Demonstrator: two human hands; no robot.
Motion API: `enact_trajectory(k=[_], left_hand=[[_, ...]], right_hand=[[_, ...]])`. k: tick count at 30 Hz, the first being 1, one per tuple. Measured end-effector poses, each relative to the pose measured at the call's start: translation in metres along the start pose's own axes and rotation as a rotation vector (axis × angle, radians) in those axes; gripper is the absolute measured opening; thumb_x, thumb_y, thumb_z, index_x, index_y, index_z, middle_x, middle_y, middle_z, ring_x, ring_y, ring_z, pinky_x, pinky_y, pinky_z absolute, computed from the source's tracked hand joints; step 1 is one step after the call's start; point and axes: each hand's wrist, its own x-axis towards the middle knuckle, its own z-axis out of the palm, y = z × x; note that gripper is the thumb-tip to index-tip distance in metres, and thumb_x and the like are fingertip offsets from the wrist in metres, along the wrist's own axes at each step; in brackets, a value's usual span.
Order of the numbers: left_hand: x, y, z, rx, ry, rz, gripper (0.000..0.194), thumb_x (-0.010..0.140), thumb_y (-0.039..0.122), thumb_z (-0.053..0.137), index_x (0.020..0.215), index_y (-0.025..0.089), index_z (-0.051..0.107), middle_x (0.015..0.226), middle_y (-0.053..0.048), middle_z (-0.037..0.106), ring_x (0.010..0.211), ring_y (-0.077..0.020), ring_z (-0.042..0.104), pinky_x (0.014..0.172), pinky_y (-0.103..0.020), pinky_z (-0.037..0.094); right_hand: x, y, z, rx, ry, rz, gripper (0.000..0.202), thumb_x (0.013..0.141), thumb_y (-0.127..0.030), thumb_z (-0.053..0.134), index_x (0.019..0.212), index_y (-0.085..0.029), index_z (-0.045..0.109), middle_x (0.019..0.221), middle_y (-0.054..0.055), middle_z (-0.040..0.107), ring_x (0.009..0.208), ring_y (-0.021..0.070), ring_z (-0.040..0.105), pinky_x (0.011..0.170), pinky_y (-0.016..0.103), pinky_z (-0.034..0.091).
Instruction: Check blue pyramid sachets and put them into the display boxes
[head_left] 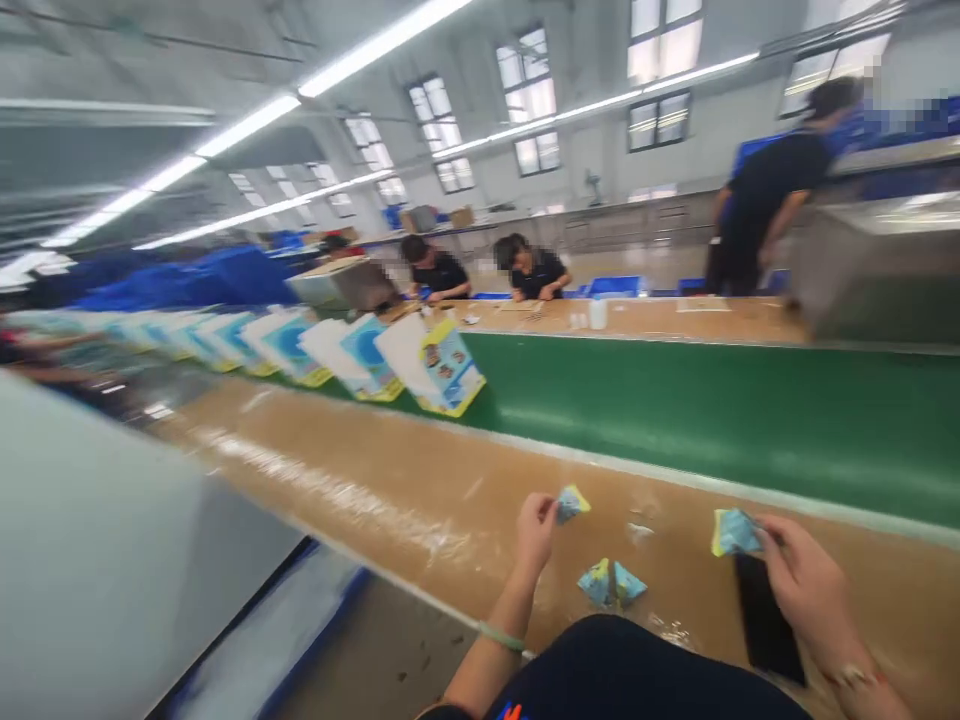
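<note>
My left hand (537, 532) pinches a small blue-and-yellow paper piece (573, 503) just above the brown tabletop. In my right hand (806, 575) is a similar blue paper piece (737, 532) with a yellow edge, held between thumb and fingers. On the table between my hands lie two more folded pieces, a left one (595, 582) and a right one (628, 583), close together. A black phone-like slab (766, 615) rests partly under my right hand. The exact kind of the small pieces is too blurred to tell.
A green conveyor belt (675, 410) runs beyond the table (420, 490), carrying a row of white-and-blue printed boxes (442, 365). Several people work across it; one person (784, 190) stands at the right. A white bottle (598, 313) stands on the far bench.
</note>
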Motion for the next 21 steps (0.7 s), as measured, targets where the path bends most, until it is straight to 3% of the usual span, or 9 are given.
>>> enact_trajectory(k=[1, 3, 5, 8, 11, 15, 21], left_hand=[[0.000, 0.000, 0.007, -0.017, -0.035, 0.002, 0.035, 0.079, 0.053, 0.059, 0.074, 0.018, 0.063, 0.075, -0.005, 0.061, 0.073, -0.0213, 0.061, 0.067, -0.033, 0.049], [-0.002, 0.004, 0.021, -0.047, -0.124, 0.015, 0.045, 0.076, 0.063, 0.057, 0.076, 0.018, 0.062, 0.074, -0.006, 0.061, 0.071, -0.0225, 0.062, 0.064, -0.034, 0.050], [-0.004, 0.010, 0.031, -0.052, -0.193, 0.037, 0.053, 0.072, 0.071, 0.058, 0.076, 0.018, 0.063, 0.075, -0.007, 0.063, 0.072, -0.0234, 0.063, 0.065, -0.035, 0.051], [-0.004, 0.021, 0.041, 0.013, -0.237, 0.074, 0.060, 0.065, 0.077, 0.059, 0.074, 0.018, 0.065, 0.075, -0.007, 0.065, 0.073, -0.0249, 0.065, 0.067, -0.036, 0.053], [-0.004, 0.032, 0.044, 0.077, -0.300, 0.090, 0.061, 0.061, 0.078, 0.059, 0.072, 0.019, 0.066, 0.075, -0.008, 0.067, 0.074, -0.0268, 0.066, 0.070, -0.038, 0.054], [-0.012, 0.043, 0.043, 0.103, -0.348, 0.058, 0.055, 0.057, 0.073, 0.060, 0.070, 0.020, 0.066, 0.077, -0.009, 0.070, 0.077, -0.0294, 0.069, 0.073, -0.039, 0.055], [-0.024, 0.054, 0.048, 0.116, -0.358, -0.011, 0.041, 0.050, 0.061, 0.064, 0.063, 0.023, 0.068, 0.065, -0.007, 0.073, 0.071, -0.0318, 0.072, 0.067, -0.039, 0.059]], right_hand=[[0.000, -0.011, -0.012, -0.013, 0.055, 0.045, 0.026, 0.090, -0.044, 0.051, 0.089, -0.025, 0.068, 0.086, 0.010, 0.075, 0.077, 0.0266, 0.071, 0.068, 0.036, 0.055], [-0.003, -0.029, -0.038, -0.043, 0.294, 0.125, 0.027, 0.091, -0.044, 0.051, 0.090, -0.022, 0.067, 0.086, 0.010, 0.075, 0.079, 0.0257, 0.071, 0.073, 0.036, 0.056], [-0.009, -0.045, -0.065, -0.048, 0.468, 0.132, 0.026, 0.093, -0.041, 0.051, 0.090, -0.020, 0.067, 0.089, 0.011, 0.075, 0.083, 0.0248, 0.072, 0.077, 0.036, 0.057], [-0.024, -0.062, -0.099, -0.019, 0.482, 0.101, 0.020, 0.094, -0.034, 0.054, 0.092, -0.020, 0.068, 0.090, 0.009, 0.076, 0.083, 0.0222, 0.072, 0.075, 0.033, 0.058], [-0.040, -0.074, -0.121, -0.025, 0.624, 0.101, 0.014, 0.095, -0.027, 0.055, 0.094, -0.021, 0.068, 0.094, 0.008, 0.076, 0.087, 0.0212, 0.072, 0.078, 0.032, 0.058], [-0.055, -0.085, -0.135, -0.003, 0.579, 0.061, 0.013, 0.095, -0.022, 0.054, 0.093, -0.023, 0.067, 0.099, 0.007, 0.076, 0.091, 0.0200, 0.072, 0.081, 0.032, 0.057], [-0.063, -0.093, -0.152, 0.039, 0.690, 0.049, 0.012, 0.094, -0.020, 0.054, 0.094, -0.022, 0.066, 0.100, 0.007, 0.076, 0.093, 0.0192, 0.072, 0.083, 0.031, 0.056]])
